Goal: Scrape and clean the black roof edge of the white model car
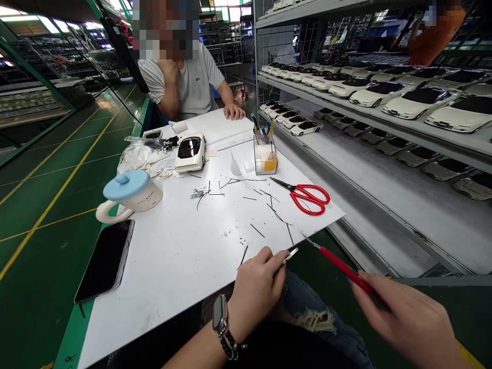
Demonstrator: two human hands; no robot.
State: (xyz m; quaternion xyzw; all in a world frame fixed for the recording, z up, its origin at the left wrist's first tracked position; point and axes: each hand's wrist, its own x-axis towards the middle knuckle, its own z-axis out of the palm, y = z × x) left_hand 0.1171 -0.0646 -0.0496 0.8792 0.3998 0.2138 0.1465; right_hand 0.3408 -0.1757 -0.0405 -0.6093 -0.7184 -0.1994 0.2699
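Observation:
My left hand (255, 287), with a watch and beaded bracelet at the wrist, is closed at the table's front edge. Its thumb and forefinger pinch a small silvery part (291, 254) whose exact kind I cannot make out. To the right, my right hand (411, 312) is closed around a slim red-handled craft knife (342, 265). The knife's thin metal tip points up and left, just apart from the silvery part. Thin black strips (257, 230) lie scattered on the white table (172, 271) ahead of my hands. Red-handled scissors (307, 199) rest near the right edge.
A lidded mug (144, 197) and a phone (105, 259) occupy the table's left side. Farther back are a white model car (190, 152), plastic bags (134, 156) and a tool holder (265, 156). A person (192, 82) sits opposite. Shelves of model cars (384, 95) stand at right.

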